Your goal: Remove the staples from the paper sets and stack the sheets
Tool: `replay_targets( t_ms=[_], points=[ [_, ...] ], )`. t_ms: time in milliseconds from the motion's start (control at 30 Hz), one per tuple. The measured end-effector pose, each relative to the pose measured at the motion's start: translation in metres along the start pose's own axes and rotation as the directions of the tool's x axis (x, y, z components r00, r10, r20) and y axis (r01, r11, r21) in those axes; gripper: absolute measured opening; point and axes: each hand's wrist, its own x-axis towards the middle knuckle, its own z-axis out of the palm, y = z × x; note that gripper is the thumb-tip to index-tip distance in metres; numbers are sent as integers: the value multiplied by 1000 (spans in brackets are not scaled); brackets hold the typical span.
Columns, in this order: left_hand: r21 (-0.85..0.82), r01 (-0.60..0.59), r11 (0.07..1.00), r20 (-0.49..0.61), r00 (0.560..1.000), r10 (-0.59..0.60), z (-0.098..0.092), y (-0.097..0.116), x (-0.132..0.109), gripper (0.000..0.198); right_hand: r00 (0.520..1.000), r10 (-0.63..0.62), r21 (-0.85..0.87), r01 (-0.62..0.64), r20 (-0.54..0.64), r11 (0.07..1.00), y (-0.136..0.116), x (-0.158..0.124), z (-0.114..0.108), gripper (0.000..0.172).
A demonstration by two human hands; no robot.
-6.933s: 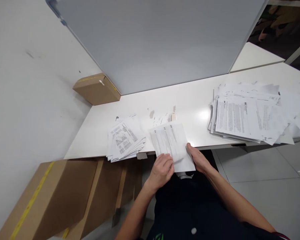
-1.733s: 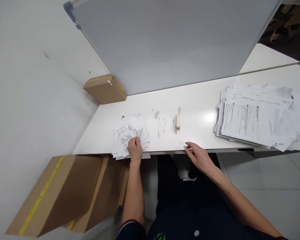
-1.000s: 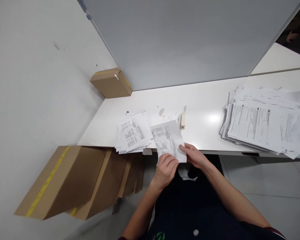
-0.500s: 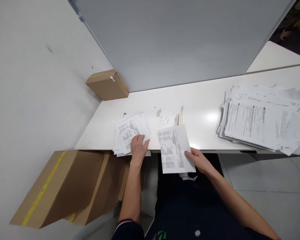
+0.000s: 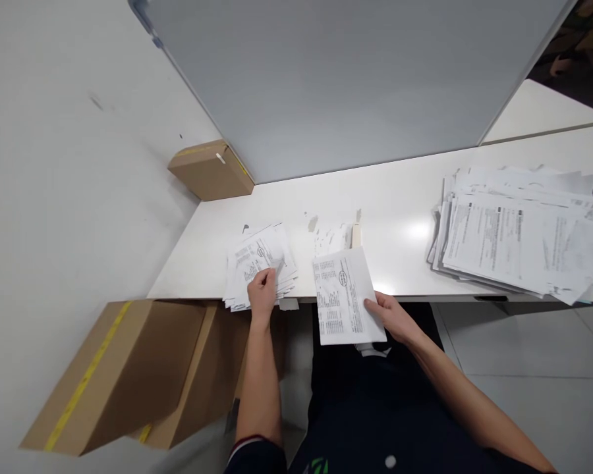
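Observation:
My left hand point(image 5: 261, 294) is closed at the right edge of a small stack of printed papers point(image 5: 247, 263) near the table's front edge. A sheet's edge bends up by its fingertips, pinched between thumb and fingers. Several sheet edges fan out at the stack's right side. My right hand point(image 5: 394, 316) grips printed sheets point(image 5: 348, 299) by their right edge, thumb on top. These sheets overhang the table's front edge in front of my body, and the top one bears text columns and an oval mark. How many sheets it holds I cannot tell.
A large, uneven pile of printed papers point(image 5: 514, 237) lies on the white table point(image 5: 395, 197) at right. Behind the held sheets is a small cream block point(image 5: 356, 236). One cardboard box point(image 5: 215, 174) stands in the back left corner; larger cartons point(image 5: 138, 375) stand below at left.
My left hand has shifted slightly left and its fingers have curled in, bending up a sheet's edge on the small stack. My right hand and its sheets have barely moved.

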Motion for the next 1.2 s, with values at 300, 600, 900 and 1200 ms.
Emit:
replay_targets(
  t_ms=[300,600,900,1200],
  points=[
    [-40,-471,881,53,879,473,19,59,-89,7,999,34,48,-33,-25,998,-5,2,7,29],
    [-163,-592,789,323,724,610,33,71,-146,11,994,-75,49,79,-85,996,5,9,11,37],
    [-386,417,823,342,893,-292,30,16,-117,45,994,-101,-37,100,-29,994,13,-4,2,36],
    [-767,275,579,301,952,-52,36,91,-62,50,869,-494,-384,463,19,799,-38,-8,-1,32]
  ],
)
